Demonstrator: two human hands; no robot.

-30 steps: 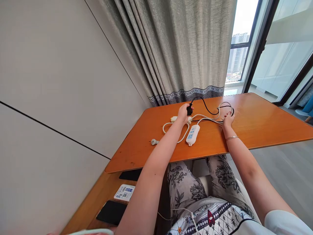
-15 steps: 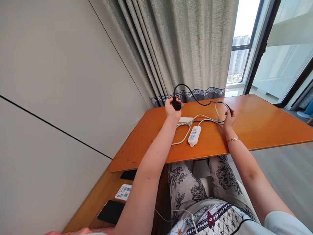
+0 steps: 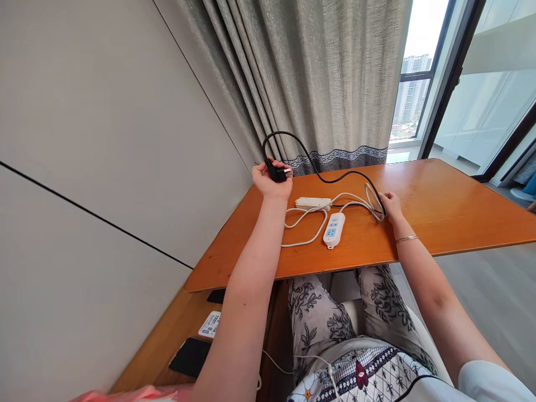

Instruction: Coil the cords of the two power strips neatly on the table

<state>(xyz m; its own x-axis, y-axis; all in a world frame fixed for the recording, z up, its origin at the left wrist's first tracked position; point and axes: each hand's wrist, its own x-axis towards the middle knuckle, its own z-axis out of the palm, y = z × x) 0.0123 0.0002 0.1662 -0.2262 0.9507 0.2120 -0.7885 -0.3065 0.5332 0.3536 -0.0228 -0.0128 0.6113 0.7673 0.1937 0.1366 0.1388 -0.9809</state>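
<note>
Two hands: left hand [image 3: 271,181] clamped on plug [image 3: 277,171]; right hand [image 3: 391,204] on cord [image 3: 335,180], closure unclear. Cord likely light, limp; plug rigid, best hold.

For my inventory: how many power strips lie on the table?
2. The far power strip lies right of the left hand; the near power strip, toward the table's front edge. None seems hidden.
</note>
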